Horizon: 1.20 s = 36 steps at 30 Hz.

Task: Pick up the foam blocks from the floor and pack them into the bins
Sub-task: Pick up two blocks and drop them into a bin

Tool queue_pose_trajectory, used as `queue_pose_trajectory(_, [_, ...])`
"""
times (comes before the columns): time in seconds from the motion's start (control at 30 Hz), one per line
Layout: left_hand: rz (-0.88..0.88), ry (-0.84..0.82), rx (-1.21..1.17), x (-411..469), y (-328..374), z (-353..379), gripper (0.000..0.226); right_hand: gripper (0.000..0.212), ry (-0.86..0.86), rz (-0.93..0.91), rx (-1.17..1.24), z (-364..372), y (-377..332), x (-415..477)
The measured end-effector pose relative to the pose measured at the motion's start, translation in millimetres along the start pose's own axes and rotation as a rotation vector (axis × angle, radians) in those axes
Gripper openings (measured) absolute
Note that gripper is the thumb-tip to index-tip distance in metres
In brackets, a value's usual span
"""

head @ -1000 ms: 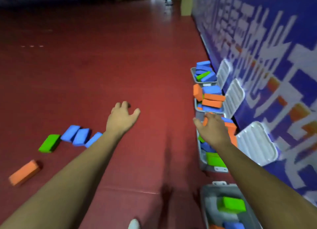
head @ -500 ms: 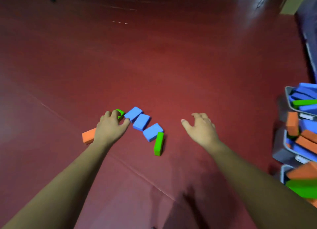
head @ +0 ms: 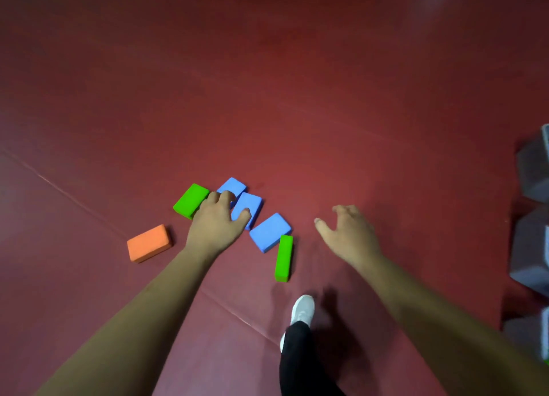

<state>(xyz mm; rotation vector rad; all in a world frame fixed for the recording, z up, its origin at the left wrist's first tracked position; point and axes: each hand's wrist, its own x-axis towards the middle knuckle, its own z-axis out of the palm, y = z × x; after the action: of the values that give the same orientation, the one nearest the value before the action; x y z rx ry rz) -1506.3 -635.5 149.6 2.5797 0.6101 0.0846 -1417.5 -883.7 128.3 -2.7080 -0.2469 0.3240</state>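
Note:
Several foam blocks lie together on the red floor: an orange block (head: 148, 242), a flat green block (head: 191, 200), three blue blocks (head: 233, 186) (head: 251, 204) (head: 270, 231) and a green block on its edge (head: 283, 257). My left hand (head: 218, 225) hovers over the flat green and blue blocks, fingers loosely bent, thumb over the middle blue block, holding nothing. My right hand (head: 349, 234) is spread and empty, to the right of the nearest blue block.
Grey bins (head: 531, 173) (head: 531, 259) line the right edge, mostly cut off by the frame. My foot in a white shoe (head: 303, 309) stands just below the upright green block. A floor seam runs diagonally under my left arm.
The view has swung from the bins to the blocks on the floor. Both hands have come down towards the blocks, the left one now over the blue and green ones. A foot has stepped forward.

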Motion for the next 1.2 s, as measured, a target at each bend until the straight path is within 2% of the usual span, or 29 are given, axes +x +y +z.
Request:
queue_pose_trajectory(0.07, [-0.007,-0.028,-0.012,50,-7,21,0.066,0.057,-0.027,0.017,0.006,23,-5,54])
queue_pose_trajectory(0.2, [-0.065,-0.068,-0.077,137,-30,62,0.049,0.055,-0.120,0.108,0.046,72,-19,151])
queue_pose_trajectory(0.37, [-0.101,-0.122,-0.107,235,-70,135,0.042,0.052,-0.141,0.188,0.063,151,-22,241])
queue_pose_trajectory(0.5, [-0.128,-0.219,-0.098,310,-109,230,0.034,0.044,-0.178,0.280,0.045,240,-4,298])
queue_pose_trajectory(0.6, [-0.136,-0.313,-0.051,363,-150,317,0.033,0.047,-0.284,0.319,-0.046,325,16,334])
queue_pose_trajectory(0.7, [-0.072,-0.422,0.010,407,-203,410,0.042,0.049,-0.312,0.376,-0.068,419,39,359])
queue_pose_trajectory(0.77, [-0.032,-0.500,0.055,427,-243,469,0.047,0.053,-0.328,0.448,-0.076,479,53,371])
queue_pose_trajectory(0.87, [-0.019,-0.590,0.134,445,-301,546,0.036,0.059,-0.331,0.542,-0.075,560,75,381])
queue_pose_trajectory(0.93, [-0.023,-0.649,0.167,449,-334,590,0.035,0.071,-0.326,0.583,-0.064,605,89,384])
queue_pose_trajectory(1.0, [-0.094,-0.702,0.202,448,-360,630,0.042,0.086,-0.323,0.609,-0.054,644,103,385])
queue_pose_trajectory(1.1, [-0.272,-0.785,0.268,438,-393,678,0.069,0.102,-0.318,0.640,-0.030,690,117,382])
queue_pose_trajectory(1.17, [-0.422,-0.788,0.187,429,-414,700,0.089,0.108,-0.308,0.647,-0.008,713,123,378])
queue_pose_trajectory(1.2, [-0.499,-0.782,0.082,426,-423,709,0.091,0.110,-0.295,0.652,0.006,721,126,377])
